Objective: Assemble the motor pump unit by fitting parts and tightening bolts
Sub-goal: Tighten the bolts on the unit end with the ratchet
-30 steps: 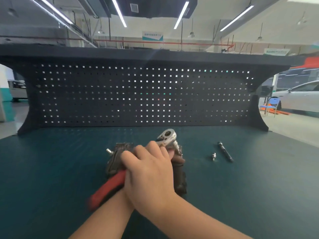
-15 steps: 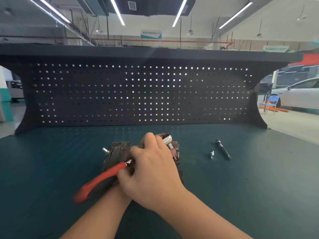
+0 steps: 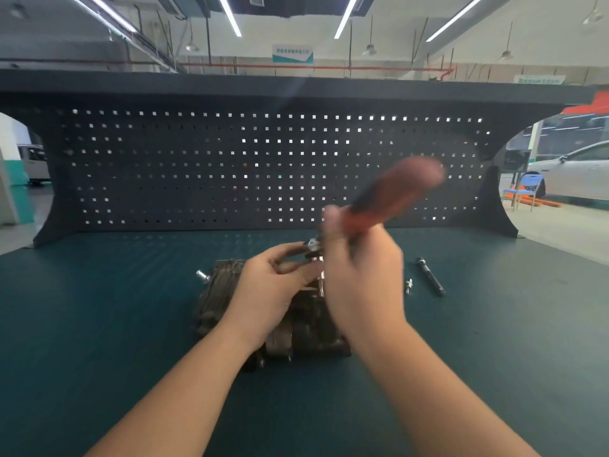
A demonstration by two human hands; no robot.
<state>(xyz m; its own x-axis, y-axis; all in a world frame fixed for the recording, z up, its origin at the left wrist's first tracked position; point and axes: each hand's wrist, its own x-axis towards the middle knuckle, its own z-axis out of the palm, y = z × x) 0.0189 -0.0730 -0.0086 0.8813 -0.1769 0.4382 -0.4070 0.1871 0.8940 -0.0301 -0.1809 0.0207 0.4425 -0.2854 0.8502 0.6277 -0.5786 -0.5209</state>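
Observation:
The dark metal motor pump unit (image 3: 220,301) lies on the green bench mat in the middle of the head view. A silver stud (image 3: 201,276) sticks out of its left end. My left hand (image 3: 263,291) rests on top of the unit, fingers and thumb pinching round the socket under the ratchet head (image 3: 313,245). My right hand (image 3: 359,282) grips the red handle of the ratchet wrench (image 3: 395,192). The handle is blurred and points up and to the right. The bolt under the socket is hidden by my hands.
A loose silver bolt (image 3: 408,285) and a black extension bar (image 3: 430,276) lie on the mat right of the unit. A black pegboard wall (image 3: 164,166) closes the bench's back edge. A white car (image 3: 573,173) stands far right beyond the bench.
The red handle has swung from the lower left over to the upper right. My right hand moved right with it, uncovering my left hand on the unit.

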